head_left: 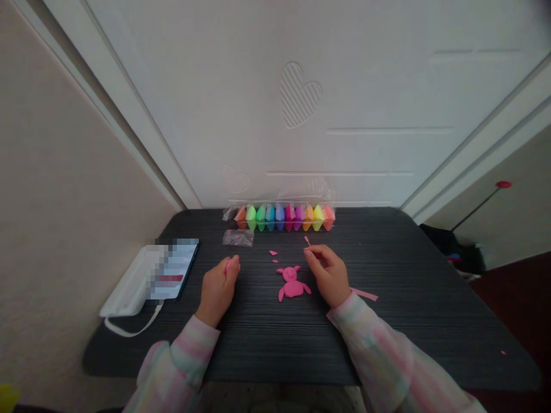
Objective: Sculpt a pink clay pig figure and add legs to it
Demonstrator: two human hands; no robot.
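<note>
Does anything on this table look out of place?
A tiny pink fleck lies alone toward the right end of the black table, well away from the pink clay figure and the pink scraps beyond it, so it looks stray.

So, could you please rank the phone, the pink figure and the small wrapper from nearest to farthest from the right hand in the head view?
1. Pink figure, just left of the right hand.
2. Small wrapper, farther left and back.
3. Phone, far left.

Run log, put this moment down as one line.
left hand: closed on pink piece | right hand: pinching slim pink tool | between: pink figure on dark table | beyond: multicolored packets
</note>
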